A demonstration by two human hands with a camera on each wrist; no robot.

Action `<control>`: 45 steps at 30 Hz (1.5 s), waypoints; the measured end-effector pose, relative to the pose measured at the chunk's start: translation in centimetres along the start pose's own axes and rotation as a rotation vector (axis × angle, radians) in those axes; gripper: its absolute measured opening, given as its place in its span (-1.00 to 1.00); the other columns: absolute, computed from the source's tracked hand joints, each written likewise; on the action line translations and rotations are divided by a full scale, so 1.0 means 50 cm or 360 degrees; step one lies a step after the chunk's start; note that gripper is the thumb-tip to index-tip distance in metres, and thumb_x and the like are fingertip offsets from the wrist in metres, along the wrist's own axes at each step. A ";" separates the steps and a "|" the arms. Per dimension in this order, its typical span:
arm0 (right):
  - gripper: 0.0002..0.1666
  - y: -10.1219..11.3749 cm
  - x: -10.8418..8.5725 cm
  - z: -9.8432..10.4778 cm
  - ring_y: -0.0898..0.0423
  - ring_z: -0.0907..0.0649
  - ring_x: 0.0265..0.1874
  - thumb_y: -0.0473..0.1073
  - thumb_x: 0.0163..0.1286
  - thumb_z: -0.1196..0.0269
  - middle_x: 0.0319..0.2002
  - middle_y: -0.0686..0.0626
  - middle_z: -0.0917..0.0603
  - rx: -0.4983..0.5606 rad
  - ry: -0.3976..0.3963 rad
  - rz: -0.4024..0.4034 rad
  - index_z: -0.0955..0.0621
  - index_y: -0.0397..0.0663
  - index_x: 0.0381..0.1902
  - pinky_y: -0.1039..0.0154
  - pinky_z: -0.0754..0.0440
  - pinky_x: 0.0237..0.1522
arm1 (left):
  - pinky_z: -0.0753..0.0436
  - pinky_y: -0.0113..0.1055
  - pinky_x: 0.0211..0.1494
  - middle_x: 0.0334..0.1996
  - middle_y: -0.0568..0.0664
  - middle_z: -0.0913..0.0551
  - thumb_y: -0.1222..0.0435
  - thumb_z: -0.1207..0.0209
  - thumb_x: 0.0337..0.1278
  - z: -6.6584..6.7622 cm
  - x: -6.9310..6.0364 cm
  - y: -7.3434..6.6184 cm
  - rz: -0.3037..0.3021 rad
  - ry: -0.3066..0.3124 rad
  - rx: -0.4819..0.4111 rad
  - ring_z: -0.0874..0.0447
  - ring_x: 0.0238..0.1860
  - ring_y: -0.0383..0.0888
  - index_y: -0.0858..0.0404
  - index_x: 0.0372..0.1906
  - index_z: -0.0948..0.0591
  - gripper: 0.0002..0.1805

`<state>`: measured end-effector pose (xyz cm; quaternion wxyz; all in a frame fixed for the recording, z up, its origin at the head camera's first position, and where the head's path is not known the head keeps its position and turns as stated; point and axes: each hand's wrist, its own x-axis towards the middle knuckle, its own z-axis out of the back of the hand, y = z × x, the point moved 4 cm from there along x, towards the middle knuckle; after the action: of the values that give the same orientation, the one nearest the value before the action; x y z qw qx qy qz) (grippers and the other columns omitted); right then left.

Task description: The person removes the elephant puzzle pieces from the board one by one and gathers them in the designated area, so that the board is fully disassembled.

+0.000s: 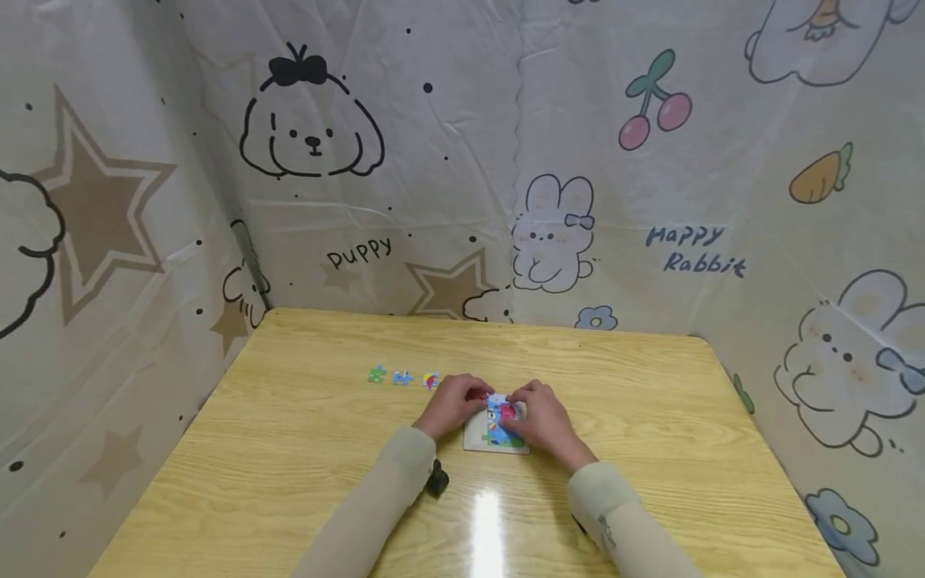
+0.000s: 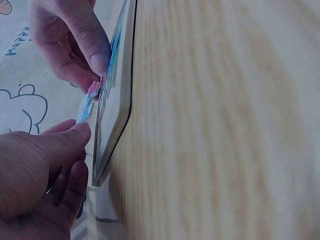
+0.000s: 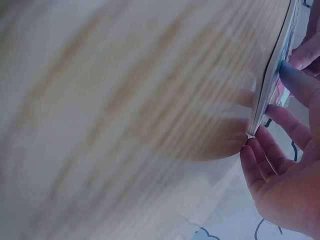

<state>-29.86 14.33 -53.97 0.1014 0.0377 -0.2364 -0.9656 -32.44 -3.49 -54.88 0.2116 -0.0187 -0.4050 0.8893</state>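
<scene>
A small white puzzle board [image 1: 474, 437] lies on the table, partly filled with blue, green and pink pieces [image 1: 499, 432]. My left hand [image 1: 455, 404] is at its upper left; in the left wrist view the left hand [image 2: 45, 170] pinches a blue, white and pink piece [image 2: 87, 107] between thumb and fingers, tilted above the board's surface. My right hand [image 1: 548, 421] is at the board's right side, its thumb on the pieces. In the right wrist view the right hand [image 3: 290, 175] has its thumb over the board [image 3: 265, 92] and other fingertips by the edge.
Three loose puzzle pieces lie in a row left of the hands: a green one [image 1: 376, 375], a blue one [image 1: 402, 378] and a yellow and red one [image 1: 429, 380]. The wooden table [image 1: 303, 482] meets printed curtains [image 1: 448, 160] at its back and sides.
</scene>
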 end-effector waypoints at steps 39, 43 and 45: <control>-0.51 0.002 -0.005 0.001 -0.07 -0.54 0.10 0.05 0.22 -0.56 0.09 -0.10 -0.60 0.0017 -0.0015 -0.0012 -0.76 -0.03 0.05 -0.05 -0.60 0.21 | -0.71 -0.30 0.00 -0.16 -0.05 -0.77 0.41 -0.35 0.29 0.098 -0.074 0.050 0.0044 -0.0051 -0.0111 -0.68 -0.16 -0.23 0.25 0.01 -0.78 -0.77; -0.51 0.001 -0.004 0.000 -0.07 -0.53 0.11 0.06 0.22 -0.55 0.10 -0.10 -0.60 0.0026 -0.0012 -0.0007 -0.76 -0.03 0.05 -0.05 -0.60 0.23 | -0.70 -0.30 0.00 -0.18 -0.07 -0.76 0.42 -0.37 0.26 0.115 -0.090 0.065 0.0084 -0.0092 -0.0102 -0.67 -0.16 -0.22 0.24 -0.01 -0.79 -0.77; -0.50 0.001 -0.003 0.000 -0.07 -0.53 0.10 0.07 0.23 -0.55 0.10 -0.09 -0.60 0.0027 -0.0011 -0.0007 -0.76 -0.03 0.05 -0.04 -0.60 0.23 | -0.70 -0.31 0.01 -0.19 -0.07 -0.76 0.42 -0.37 0.25 0.123 -0.097 0.072 0.0111 -0.0104 -0.0108 -0.67 -0.16 -0.22 0.24 -0.01 -0.79 -0.77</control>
<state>-29.69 14.30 -53.93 0.0983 0.0359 -0.2450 -0.9639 -30.59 -11.86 -54.05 0.1665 -0.0109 -0.4407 0.8820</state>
